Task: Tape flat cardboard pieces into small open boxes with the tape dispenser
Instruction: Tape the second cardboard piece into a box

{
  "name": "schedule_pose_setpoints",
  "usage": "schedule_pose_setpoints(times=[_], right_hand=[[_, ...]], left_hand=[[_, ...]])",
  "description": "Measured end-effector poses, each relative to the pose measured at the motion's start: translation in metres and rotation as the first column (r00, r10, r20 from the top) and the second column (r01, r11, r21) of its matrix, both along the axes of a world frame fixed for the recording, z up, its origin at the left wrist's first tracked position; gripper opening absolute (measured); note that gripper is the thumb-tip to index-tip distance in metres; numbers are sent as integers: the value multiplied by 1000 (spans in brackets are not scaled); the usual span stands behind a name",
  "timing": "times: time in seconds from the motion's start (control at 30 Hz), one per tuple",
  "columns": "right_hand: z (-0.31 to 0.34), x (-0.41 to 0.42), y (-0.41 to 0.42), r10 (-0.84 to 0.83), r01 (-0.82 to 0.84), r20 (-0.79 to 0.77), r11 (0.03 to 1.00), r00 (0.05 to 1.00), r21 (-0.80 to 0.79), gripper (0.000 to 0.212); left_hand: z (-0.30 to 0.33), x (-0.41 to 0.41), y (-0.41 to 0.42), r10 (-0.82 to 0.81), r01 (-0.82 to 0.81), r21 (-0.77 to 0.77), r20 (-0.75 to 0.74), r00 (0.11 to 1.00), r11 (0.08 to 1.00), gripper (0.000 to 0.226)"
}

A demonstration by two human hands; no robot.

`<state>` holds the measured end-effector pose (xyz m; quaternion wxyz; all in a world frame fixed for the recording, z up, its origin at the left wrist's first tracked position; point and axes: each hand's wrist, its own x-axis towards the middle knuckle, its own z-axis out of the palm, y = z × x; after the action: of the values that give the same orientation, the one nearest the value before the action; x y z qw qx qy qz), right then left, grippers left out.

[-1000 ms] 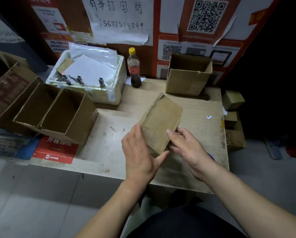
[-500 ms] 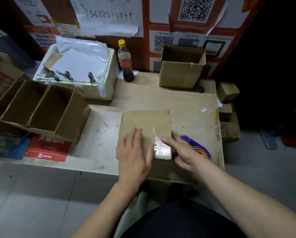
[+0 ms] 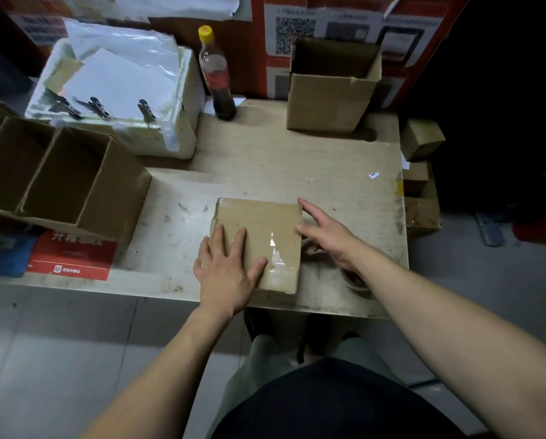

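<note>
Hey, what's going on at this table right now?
A person is taping up a small cardboard box that lies on the table. The left hand presses flat on it, beside a shiny strip of tape. The right hand hovers open at the box's right edge, holding nothing. Finished open boxes sit to the left, another at the back.
</note>
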<state>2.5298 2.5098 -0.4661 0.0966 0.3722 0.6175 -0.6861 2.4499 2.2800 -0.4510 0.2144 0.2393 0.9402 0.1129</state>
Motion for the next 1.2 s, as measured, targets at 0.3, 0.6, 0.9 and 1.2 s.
schedule_pose_setpoints(times=[0.3,0.6,0.9,1.2], right_hand=[[-5,-12,14,114,-123,53,972,992,201,39],[7,-6,1,124,-160,124,925,984,344,30],[13,-7,7,228,-292,201,872,953,392,32],[19,12,-26,-79,-2,212,934,974,357,41]], left_hand=[[-1,0,1,21,-21,-8,27,999,1000,102],[1,2,2,14,-13,-19,28,999,1000,102],[1,4,1,1,-1,-18,15,1000,1000,99],[-2,7,-2,60,-58,52,-24,998,997,109]])
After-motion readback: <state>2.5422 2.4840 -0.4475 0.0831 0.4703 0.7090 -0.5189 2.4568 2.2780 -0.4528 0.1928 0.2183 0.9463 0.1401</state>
